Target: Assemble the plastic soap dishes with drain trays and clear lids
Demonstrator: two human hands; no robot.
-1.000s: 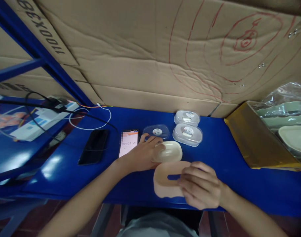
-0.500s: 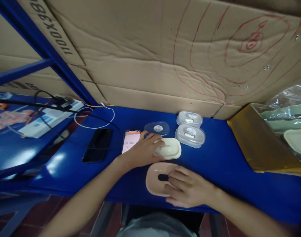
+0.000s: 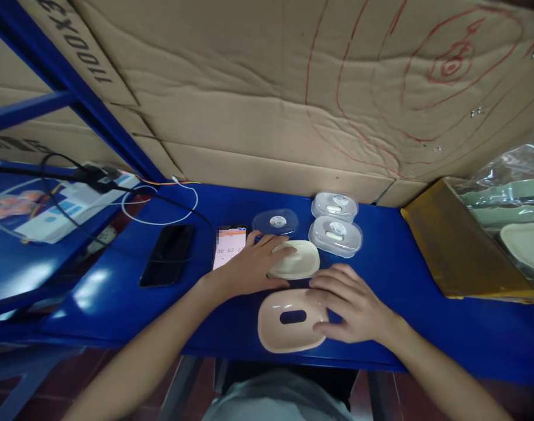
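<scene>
A cream oval dish (image 3: 305, 261) lies on the blue table. My left hand (image 3: 251, 263) grips it from the left, with fingers over its far rim and inside and the thumb by its near rim. Closer to me is a pink shallow oval dish (image 3: 273, 327) with a long slot through its middle. At its right end is my right hand (image 3: 354, 304), fingers apart and curved, the thumb at the rim; nothing is held in it. Behind the cream dish sits a clear plastic lid (image 3: 264, 221) with a round label.
Two clear lidded boxes (image 3: 336, 237) stand behind on the right. A lit phone (image 3: 229, 245) and a dark phone (image 3: 166, 256) lie left. A cardboard box (image 3: 442, 240) with green and cream parts stands right. Cables and a power strip (image 3: 78, 204) are far left.
My right hand has come off the slot of the pink dish and opened, moving to its right rim. The left hand stays at the cream dish. The view has shifted slightly.
</scene>
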